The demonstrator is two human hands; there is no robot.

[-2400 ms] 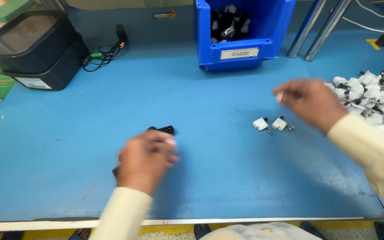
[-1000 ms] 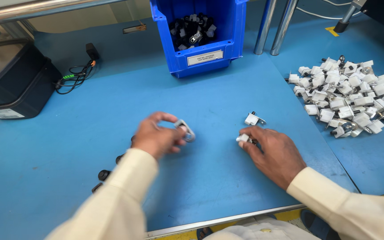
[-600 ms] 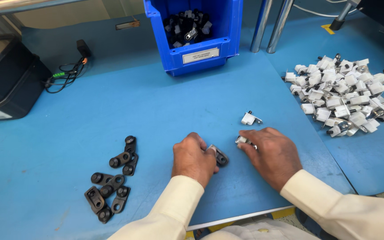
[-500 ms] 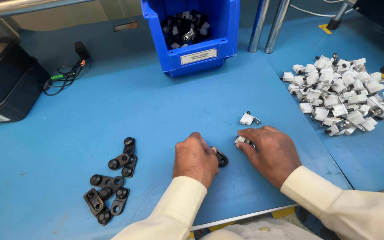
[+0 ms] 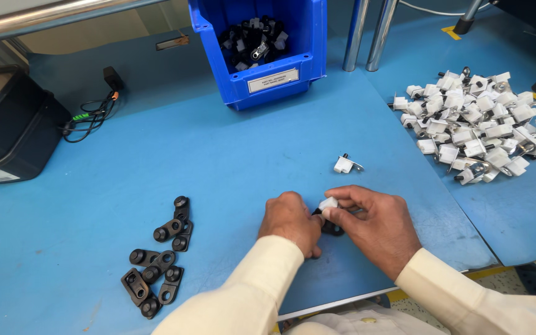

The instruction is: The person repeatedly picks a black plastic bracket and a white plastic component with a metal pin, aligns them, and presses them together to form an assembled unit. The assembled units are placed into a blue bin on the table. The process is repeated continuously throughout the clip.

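fingers (image 5: 333,214) pinch white part (image 5: 328,203); blue bin (image 5: 299,65) w/ black+white parts (image 5: 252,42).

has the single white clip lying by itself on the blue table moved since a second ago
No. The lone white clip lies at the same spot between the blue bin and the white pile; only the camera shifted.

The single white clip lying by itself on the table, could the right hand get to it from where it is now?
Probably yes. The lone white clip lies on bare blue table just beyond the right hand, nothing between them. But that hand already pinches a small white part against a black piece, together with the left hand.
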